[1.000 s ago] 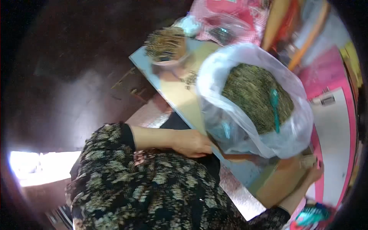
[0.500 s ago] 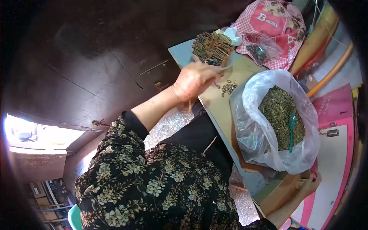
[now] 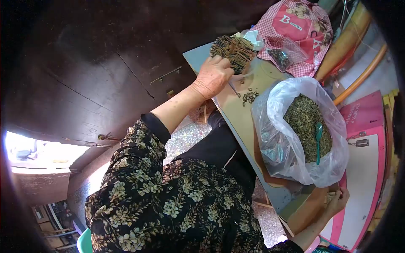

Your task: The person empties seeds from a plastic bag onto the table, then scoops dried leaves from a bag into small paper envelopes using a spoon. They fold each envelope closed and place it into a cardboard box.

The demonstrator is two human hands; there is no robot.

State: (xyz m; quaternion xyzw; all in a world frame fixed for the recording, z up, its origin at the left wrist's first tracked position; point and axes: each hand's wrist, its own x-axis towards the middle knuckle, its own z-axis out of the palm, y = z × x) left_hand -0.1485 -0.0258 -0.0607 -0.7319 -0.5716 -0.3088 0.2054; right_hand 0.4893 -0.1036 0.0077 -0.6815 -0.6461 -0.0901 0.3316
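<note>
My left hand (image 3: pixel 214 76) is closed, its fingers curled at the near edge of a pile of narrow, dark brown and greenish strips (image 3: pixel 234 51). A thin pointed bit shows below its fingers; what they hold is hidden. Several small dark oval pieces (image 3: pixel 250 96) lie on the tan board (image 3: pixel 231 113) beside it. My right hand (image 3: pixel 338 203) is at the lower right, fingers bent together by a small pale piece (image 3: pixel 329 197) near the board's edge. Between the hands stands an open clear plastic bag (image 3: pixel 276 126) of dry greenish flakes (image 3: pixel 303 122), with a green spoon (image 3: pixel 318 141) lying on them.
A pink checked bag (image 3: pixel 293 25) lies at the top right, with a small clear packet (image 3: pixel 282 58) on it. Beside it run an orange pole (image 3: pixel 365 76) and a pink-edged white panel (image 3: pixel 363 181). A dark wooden surface (image 3: pixel 101 67) fills the left.
My left hand has moved slightly up and left, up against the pile of strips. My right hand stays near the board's edge. The whole view has shifted a little.
</note>
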